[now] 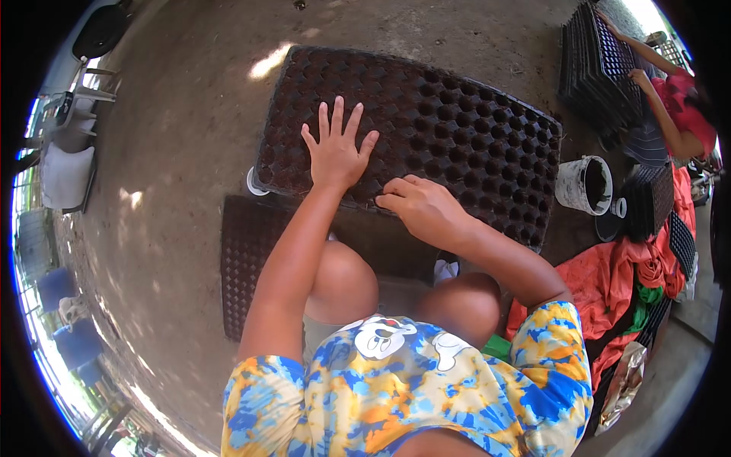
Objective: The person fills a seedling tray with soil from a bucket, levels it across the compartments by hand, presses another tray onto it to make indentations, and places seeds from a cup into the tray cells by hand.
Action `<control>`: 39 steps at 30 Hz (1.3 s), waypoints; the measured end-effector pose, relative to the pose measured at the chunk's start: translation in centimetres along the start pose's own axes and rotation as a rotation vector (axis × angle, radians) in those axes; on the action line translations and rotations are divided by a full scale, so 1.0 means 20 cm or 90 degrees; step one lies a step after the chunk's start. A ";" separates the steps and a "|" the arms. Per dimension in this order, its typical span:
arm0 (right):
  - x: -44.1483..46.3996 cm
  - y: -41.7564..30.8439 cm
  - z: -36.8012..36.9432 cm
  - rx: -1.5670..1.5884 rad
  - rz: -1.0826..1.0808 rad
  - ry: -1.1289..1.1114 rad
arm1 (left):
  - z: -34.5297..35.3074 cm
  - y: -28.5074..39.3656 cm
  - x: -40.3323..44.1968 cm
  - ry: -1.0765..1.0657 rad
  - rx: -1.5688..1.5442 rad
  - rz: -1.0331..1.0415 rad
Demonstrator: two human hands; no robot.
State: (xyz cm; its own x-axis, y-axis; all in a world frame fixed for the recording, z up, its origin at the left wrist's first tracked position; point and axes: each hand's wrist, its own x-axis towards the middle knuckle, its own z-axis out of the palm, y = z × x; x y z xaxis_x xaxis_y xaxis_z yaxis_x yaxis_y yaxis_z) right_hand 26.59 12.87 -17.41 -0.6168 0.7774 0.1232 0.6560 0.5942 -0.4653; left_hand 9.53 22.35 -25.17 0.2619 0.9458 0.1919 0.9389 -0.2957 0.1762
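Note:
A large black seedling tray (487, 137) lies in front of my knees. Dark soil fills its cells on the left side, while the cells on the right show as open round hollows. My left hand (337, 156) rests flat on the soil-filled part, fingers spread. At the tray's near edge, around the middle, my right hand (422, 206) is bent with its fingers curled together over the cells. Whatever those fingers may hold is hidden from this angle.
Another seedling tray (247, 266) lies on the ground below left. To the right stand a white bucket (585, 185) and red sheeting (601, 278). At upper right a person in red (681, 107) handles a tall stack of trays (598, 68). Chairs (70, 171) line the left.

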 end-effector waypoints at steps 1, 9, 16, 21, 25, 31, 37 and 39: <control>0.02 0.01 0.05 -0.018 -0.019 0.001 | 0.00 0.00 0.00 0.002 0.000 0.002; 0.13 -0.01 0.11 -0.024 -0.067 0.040 | -0.02 -0.03 0.01 -0.023 -0.165 -0.024; 0.22 0.01 0.13 -0.030 -0.065 0.042 | -0.03 -0.08 0.02 -0.040 -0.362 -0.040; 0.25 0.12 0.17 -0.039 -0.069 0.055 | -0.04 -0.06 0.02 -0.033 -0.329 -0.038; 0.29 0.16 0.08 -0.046 -0.004 0.126 | -0.04 -0.06 0.01 -0.031 -0.293 -0.027; 0.35 0.22 0.00 -0.045 0.006 0.131 | -0.01 -0.06 0.01 -0.017 -0.220 -0.014; 0.40 0.31 0.03 -0.038 0.072 0.124 | 0.00 -0.05 0.01 -0.010 -0.199 -0.005; 0.43 0.32 -0.04 -0.022 0.107 0.151 | -0.02 -0.05 0.01 -0.010 -0.191 -0.006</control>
State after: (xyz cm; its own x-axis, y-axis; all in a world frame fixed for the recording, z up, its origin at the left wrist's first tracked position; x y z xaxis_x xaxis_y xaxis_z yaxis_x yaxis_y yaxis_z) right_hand 25.73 23.54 -18.67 -0.3826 0.8895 0.2498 0.7570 0.4568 -0.4672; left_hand 8.52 22.82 -25.00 0.2590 0.9500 0.1741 0.8341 -0.3109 0.4557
